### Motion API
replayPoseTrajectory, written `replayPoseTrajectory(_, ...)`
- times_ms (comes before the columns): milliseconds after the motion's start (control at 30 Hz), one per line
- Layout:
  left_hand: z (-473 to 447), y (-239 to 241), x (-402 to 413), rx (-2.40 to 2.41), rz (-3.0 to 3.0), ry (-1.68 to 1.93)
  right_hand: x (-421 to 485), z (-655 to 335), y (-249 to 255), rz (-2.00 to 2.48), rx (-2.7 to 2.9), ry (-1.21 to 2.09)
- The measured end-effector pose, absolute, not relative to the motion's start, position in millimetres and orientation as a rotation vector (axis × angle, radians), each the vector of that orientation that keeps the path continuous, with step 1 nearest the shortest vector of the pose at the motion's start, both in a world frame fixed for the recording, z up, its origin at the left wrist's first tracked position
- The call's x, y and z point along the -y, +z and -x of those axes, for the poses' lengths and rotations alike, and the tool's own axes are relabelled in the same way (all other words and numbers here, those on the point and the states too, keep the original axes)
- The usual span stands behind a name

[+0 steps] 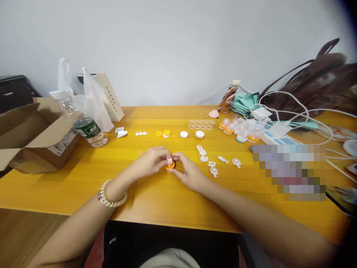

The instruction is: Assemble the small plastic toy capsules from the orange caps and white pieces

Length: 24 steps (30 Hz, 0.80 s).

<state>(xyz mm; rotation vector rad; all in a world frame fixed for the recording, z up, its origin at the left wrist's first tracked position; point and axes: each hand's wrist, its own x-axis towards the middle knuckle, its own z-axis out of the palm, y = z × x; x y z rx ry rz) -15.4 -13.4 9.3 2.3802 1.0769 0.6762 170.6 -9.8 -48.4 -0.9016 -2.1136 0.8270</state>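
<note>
My left hand (pixel 150 160) pinches a small white openwork plastic piece (pixel 169 160) at the top of a round orange base (pixel 169 168). Around the right side of that base, the thumb and fingers of my right hand (pixel 190 172) are closed. Fingers cover part of both pieces, so whether they are joined I cannot tell. To the right lie several flat white openwork plastic pieces (pixel 212 164), some shaped like wheels. Beyond my hands are yellow discs (pixel 166 133), a white round cap (pixel 183 134) and a white cap with an orange rim (pixel 199 134).
Clear plastic rings (pixel 201 124) and several clear-domed pieces (pixel 241 129) stand farther back. At left are an open cardboard box (pixel 60 137) and a tilted water bottle (pixel 89 130). A power strip (pixel 275 136), white cables and a brown bag (pixel 312 82) crowd the right.
</note>
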Motion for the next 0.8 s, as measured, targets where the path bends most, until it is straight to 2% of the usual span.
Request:
replayPoseTrajectory(200,14.3,7.0,11.7,-1.11,-2.323,0.684,9.6,-169.4,-48.8,0.902,2.087,0.843)
replayPoseTrajectory(400,14.6,6.1,10.7,-1.073,-2.25,0.698,6.9,-170.7,-47.9,0.956,2.18,0.681)
replayPoseTrajectory(533,15.4,4.9,10.5,-1.062,-2.231,0.67,5.6,-172.8,-45.3,0.95,2.186,0.691)
replayPoseTrajectory(700,15.1,4.3,11.8,-1.05,-2.226,0.731,4.7,-175.8,-42.6,0.939,2.105,0.831)
replayPoseTrajectory(800,14.6,4.6,12.5,-1.052,-2.229,0.813,4.7,-176.5,-42.2,0.892,1.94,1.139)
